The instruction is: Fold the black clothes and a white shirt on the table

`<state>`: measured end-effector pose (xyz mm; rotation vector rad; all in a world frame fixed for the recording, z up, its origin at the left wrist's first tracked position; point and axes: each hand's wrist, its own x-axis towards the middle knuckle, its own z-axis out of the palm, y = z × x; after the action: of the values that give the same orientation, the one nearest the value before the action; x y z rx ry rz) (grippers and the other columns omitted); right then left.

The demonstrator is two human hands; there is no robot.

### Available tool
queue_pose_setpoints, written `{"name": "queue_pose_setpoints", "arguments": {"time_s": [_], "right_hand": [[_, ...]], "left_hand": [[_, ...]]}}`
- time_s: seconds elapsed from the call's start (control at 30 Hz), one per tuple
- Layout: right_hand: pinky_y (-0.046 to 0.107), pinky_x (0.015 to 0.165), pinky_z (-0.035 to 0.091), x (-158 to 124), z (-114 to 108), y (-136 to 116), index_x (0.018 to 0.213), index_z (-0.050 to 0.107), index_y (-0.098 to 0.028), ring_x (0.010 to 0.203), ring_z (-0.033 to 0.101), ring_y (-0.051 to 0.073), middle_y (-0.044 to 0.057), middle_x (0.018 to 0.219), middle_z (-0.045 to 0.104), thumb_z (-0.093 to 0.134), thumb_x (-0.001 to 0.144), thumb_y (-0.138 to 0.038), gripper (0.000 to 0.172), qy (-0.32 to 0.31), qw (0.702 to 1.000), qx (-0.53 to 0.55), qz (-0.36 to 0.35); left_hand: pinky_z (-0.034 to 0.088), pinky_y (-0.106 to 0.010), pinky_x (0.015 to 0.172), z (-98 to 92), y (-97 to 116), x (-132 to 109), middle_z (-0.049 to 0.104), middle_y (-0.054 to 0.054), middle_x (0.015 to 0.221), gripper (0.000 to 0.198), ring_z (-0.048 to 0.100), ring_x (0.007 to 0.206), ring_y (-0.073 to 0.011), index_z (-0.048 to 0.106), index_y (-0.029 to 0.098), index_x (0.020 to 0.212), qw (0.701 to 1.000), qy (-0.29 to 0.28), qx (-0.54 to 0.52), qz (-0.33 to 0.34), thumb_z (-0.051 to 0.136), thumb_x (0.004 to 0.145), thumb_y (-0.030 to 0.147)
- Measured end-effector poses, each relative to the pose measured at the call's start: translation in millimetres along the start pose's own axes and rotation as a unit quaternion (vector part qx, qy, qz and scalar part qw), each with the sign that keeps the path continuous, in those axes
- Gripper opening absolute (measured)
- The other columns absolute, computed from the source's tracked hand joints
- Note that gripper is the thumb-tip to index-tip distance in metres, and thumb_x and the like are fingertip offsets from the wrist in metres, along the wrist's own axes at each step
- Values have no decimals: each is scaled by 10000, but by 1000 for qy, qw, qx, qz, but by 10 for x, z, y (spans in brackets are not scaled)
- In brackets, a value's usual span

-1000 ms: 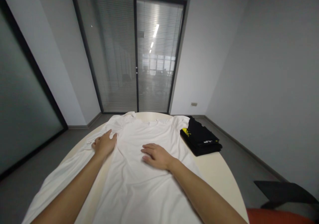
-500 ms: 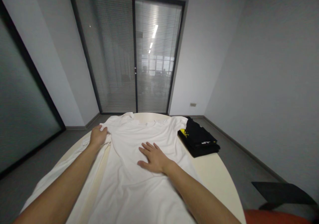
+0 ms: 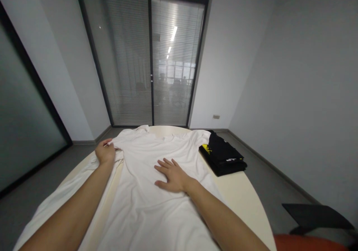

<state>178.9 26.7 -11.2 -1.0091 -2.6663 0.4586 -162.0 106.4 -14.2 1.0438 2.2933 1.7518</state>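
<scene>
A white T-shirt [image 3: 145, 176] lies spread over the table, its neckline toward the far edge and its body running down to me. My left hand [image 3: 105, 152] pinches the edge of the left sleeve and holds it out past the shirt's side. Flat on the middle of the shirt rests my right hand [image 3: 172, 176], fingers spread. Light wrinkles run across the cloth around it. Another white garment [image 3: 64, 195] lies along the table's left side, partly hidden under my left forearm.
On the right of the pale round table [image 3: 243, 191] sits a stack of folded black clothes [image 3: 223, 156] with a yellow print, touching the shirt's right sleeve. A chair with a black armrest [image 3: 316, 215] and red seat [image 3: 310, 243] stands at lower right. Glass doors [image 3: 151, 57] are beyond.
My left hand has moved outward to the left, drawing the sleeve edge with it. My right hand stays flat in nearly the same place on the shirt.
</scene>
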Motion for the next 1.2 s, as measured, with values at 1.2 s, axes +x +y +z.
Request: {"name": "queue_pose_setpoints", "arguments": {"time_s": [1.2], "right_hand": [[371,1124,325,-404,143,-1017,1430,484,-303,1371,424,204,-12,1530,443,410,1025,-364,416,-3,885,-214,-415]], "left_hand": [[240,-536,1169,-80,287,-1498,354,-100,1586,541,286,1466,-361,469,208,1477,798,-370,322,350,339,1009,447]]}}
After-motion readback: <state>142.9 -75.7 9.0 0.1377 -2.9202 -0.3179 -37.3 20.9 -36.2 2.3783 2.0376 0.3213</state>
